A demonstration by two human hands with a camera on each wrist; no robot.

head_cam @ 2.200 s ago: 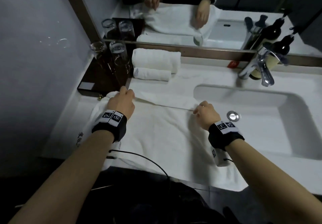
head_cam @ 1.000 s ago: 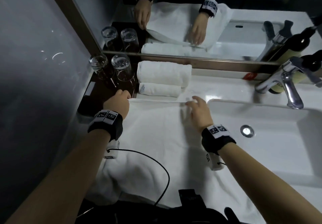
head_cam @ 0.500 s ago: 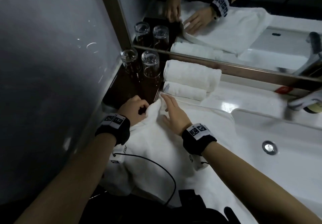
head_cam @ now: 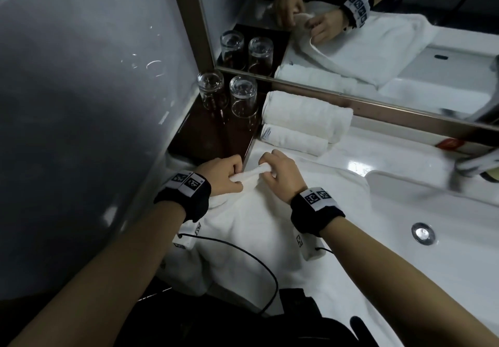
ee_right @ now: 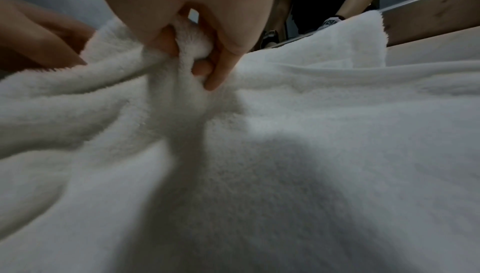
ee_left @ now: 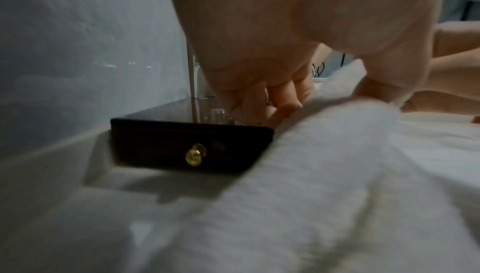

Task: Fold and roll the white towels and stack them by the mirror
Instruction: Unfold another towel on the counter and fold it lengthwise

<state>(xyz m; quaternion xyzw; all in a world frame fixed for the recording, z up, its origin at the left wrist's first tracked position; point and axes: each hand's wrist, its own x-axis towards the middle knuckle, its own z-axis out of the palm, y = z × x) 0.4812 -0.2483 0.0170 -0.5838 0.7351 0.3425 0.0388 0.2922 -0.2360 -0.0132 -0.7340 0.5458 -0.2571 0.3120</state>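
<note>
Left hand (head_cam: 220, 173): we pinch the far corner of the white terry towel (head_cam: 259, 238); starts a tight roll
Right hand (head_cam: 280, 176): clenched round the same bunched edge
Rolled white towels (head_cam: 305, 119): stacked against the mirror

- A black wristband (head_cam: 186, 198) with white square-patterned tags is worn on each bare forearm.
- A thin black cable (head_cam: 253, 263) is attached beneath the left band.

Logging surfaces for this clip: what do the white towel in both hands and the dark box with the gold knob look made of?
White towel: looped terry cloth, likely cotton; fuzzy matte pile. Dark box: looks like dark-stained wood, glossy top reflecting glasses; knob shiny brass-coloured metal.
</note>
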